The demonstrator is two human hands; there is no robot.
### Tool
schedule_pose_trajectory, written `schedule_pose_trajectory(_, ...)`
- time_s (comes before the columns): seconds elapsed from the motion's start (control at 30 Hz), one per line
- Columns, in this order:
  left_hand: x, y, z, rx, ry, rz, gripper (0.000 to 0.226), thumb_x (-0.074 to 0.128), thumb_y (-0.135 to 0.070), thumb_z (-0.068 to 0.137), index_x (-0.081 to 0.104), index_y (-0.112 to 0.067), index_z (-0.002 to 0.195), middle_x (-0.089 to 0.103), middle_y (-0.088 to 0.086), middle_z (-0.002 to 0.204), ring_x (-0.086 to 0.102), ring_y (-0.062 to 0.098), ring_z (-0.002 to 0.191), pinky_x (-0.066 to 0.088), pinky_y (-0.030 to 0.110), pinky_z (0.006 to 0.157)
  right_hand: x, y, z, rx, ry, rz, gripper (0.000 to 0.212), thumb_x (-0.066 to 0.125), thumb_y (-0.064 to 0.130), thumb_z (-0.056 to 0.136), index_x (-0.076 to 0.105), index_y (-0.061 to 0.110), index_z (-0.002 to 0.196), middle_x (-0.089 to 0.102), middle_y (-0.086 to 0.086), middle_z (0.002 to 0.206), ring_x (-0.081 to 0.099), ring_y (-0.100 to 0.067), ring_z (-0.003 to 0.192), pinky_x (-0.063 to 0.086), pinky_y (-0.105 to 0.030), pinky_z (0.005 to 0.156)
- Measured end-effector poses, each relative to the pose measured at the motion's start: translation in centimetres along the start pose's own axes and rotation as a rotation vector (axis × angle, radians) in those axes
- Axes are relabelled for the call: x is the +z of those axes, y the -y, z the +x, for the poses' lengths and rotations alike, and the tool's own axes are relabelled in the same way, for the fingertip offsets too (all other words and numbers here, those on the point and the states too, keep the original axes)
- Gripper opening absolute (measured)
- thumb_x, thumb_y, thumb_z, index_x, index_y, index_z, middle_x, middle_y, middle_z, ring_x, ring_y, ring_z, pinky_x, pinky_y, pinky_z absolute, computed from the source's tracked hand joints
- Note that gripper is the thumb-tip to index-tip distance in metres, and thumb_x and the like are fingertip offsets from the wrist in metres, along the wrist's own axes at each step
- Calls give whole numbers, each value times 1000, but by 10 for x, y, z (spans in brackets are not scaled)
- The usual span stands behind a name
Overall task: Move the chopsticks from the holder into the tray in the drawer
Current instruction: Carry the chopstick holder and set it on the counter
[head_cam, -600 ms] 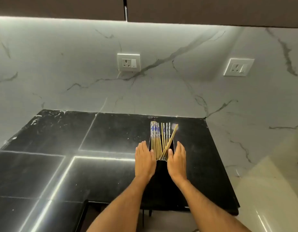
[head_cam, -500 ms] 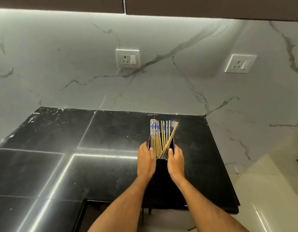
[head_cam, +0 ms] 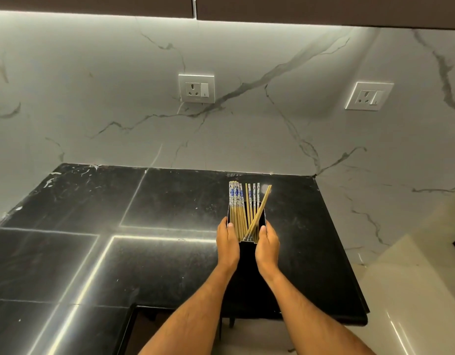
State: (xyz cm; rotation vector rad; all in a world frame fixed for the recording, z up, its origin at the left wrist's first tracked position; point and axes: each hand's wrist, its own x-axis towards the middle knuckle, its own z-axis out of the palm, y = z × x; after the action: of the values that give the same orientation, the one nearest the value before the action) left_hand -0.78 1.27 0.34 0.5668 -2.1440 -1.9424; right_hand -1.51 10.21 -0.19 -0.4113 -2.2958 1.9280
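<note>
One tall black rectangular holder (head_cam: 246, 262) stands on the glossy black stone countertop (head_cam: 149, 201), near its right end, at about 5 o'clock from the middle of the counter. Inside it stand the wooden chopsticks (head_cam: 243, 211). A group of about five with white and blue patterned tops is packed at the left side, about three more of the same pattern stand at the right side, and at least two plain wooden ones are among them (the exact count cannot be told, because the sticks overlap). One plain stick leans across the others towards 1 o'clock; the rest are nearly upright.

Two hands are at the holder. The left hand (head_cam: 228, 243) grips its left wall and the right hand (head_cam: 266, 245) grips its right wall, each with the thumb at the upper rim and the fingers curled round the side.

On the white marble wall (head_cam: 93, 98) there are two white power sockets, one socket (head_cam: 197, 88) at 12 o'clock from the holder and the other socket (head_cam: 369, 96) at 2 o'clock.
</note>
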Motion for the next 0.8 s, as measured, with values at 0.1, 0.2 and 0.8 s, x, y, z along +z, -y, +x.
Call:
schedule_pose_trajectory(0.1,-13,-2,-1,14,-22,-16,40,31,-22,110,47,-10,145,56,8,138,54,20,127,45,45,111,8,8,-9,-39,21,27,38,33,19,110,60,15,136,65,-3,131,60,-14,121,49,-34,106)
schedule_pose_trajectory(0.2,-34,-4,-3,43,-53,-27,39,32,-22,109,48,-11,144,57,6,136,55,18,125,47,42,109,20,20,-21,-65,55,34,38,32,20,110,59,16,137,64,-3,132,59,-13,122,48,-34,107)
schedule_pose_trajectory(0.8,-233,-1,-97,162,-475,-28,28,35,-16,106,59,-21,119,62,0,114,58,4,104,49,27,93,124,60,-192,-158,440,82,40,34,17,110,52,7,144,57,-11,143,52,-23,135,40,-45,116)
